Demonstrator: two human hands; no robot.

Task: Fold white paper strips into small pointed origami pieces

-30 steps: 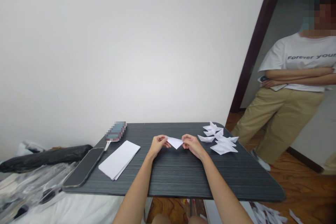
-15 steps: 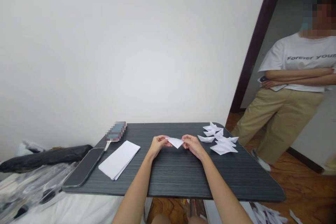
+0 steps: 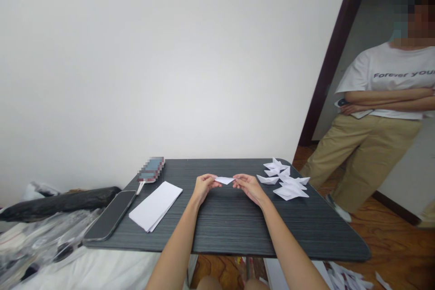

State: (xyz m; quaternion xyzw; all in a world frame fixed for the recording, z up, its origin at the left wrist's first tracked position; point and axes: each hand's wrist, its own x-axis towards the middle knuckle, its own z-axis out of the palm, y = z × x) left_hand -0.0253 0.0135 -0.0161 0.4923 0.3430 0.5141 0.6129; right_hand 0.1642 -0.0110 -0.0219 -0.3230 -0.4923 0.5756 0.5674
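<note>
A small folded white paper (image 3: 224, 180) is stretched between my two hands above the dark table (image 3: 234, 226). My left hand (image 3: 205, 186) pinches its left end, and my right hand (image 3: 249, 186) pinches the right end. The paper appears as a flat, shallow triangle pointing down; its tips are hidden in my fingers. To the right of my right hand lie several folded paper boats (image 3: 288, 186), grouped near the table's right edge. A stack of white paper sheets (image 3: 156, 206) rests on the table left of my left hand.
A phone (image 3: 110, 215) lies at the table's left edge, with a blurred-out device (image 3: 151, 170) behind it. Plastic-wrapped items (image 3: 50, 222) are heaped beyond. A person (image 3: 384, 99) with crossed arms stands at the right. Paper pieces (image 3: 346, 276) lie below the table.
The folded paper has gone from a deeper triangle to a flatter, narrower shape between my fingers. My hands have barely shifted, and the view has moved slightly.
</note>
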